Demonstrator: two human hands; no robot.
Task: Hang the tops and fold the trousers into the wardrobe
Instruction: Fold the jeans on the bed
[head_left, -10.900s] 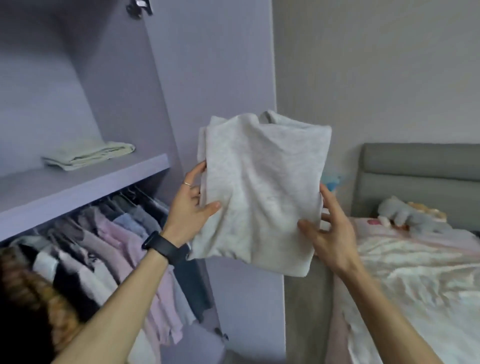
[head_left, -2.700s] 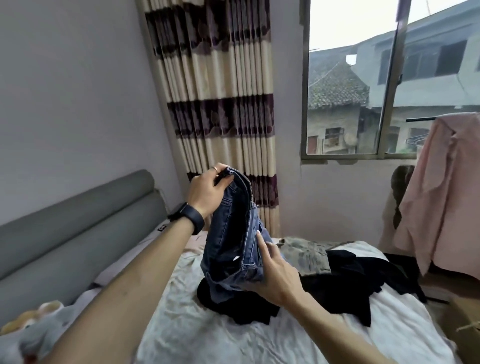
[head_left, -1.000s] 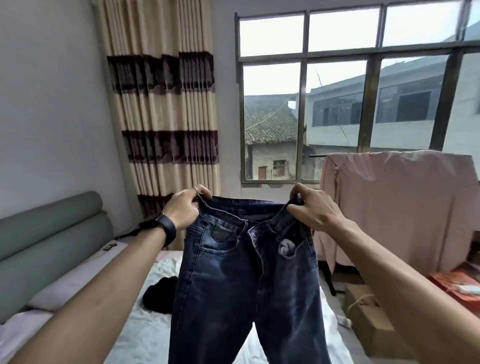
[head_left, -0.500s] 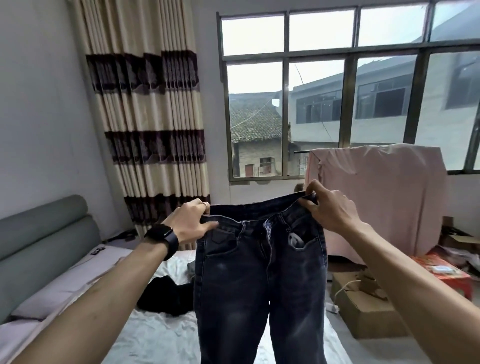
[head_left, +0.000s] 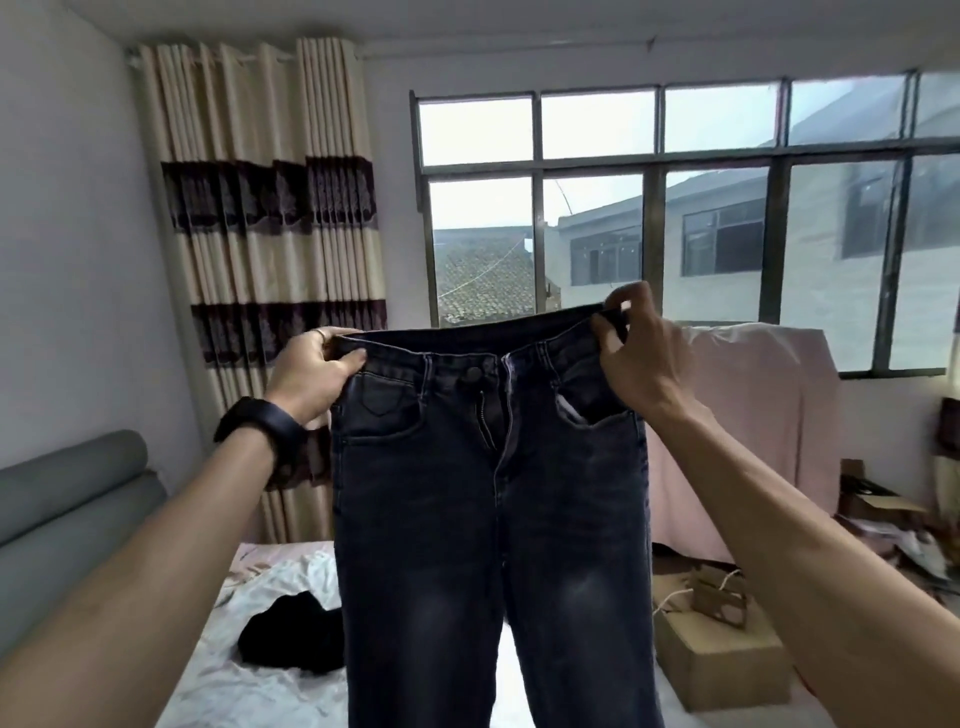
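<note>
The dark blue denim trousers (head_left: 493, 493) are hanging spread out in the air in front of the person, above the bed with the white crumpled sheet (head_left: 249, 691), and the legs are dropping straight down out of view. The cloth is looking thick and rather heavy, soft enough for folding yet stiff at the seams, and I am judging it not slippery. The left hand (head_left: 311, 376) and the right hand (head_left: 639, 353) are each pinching one end of the waistband (head_left: 467, 340), with fingers curled over its edge; this firm band is seeming the best place for gripping.
</note>
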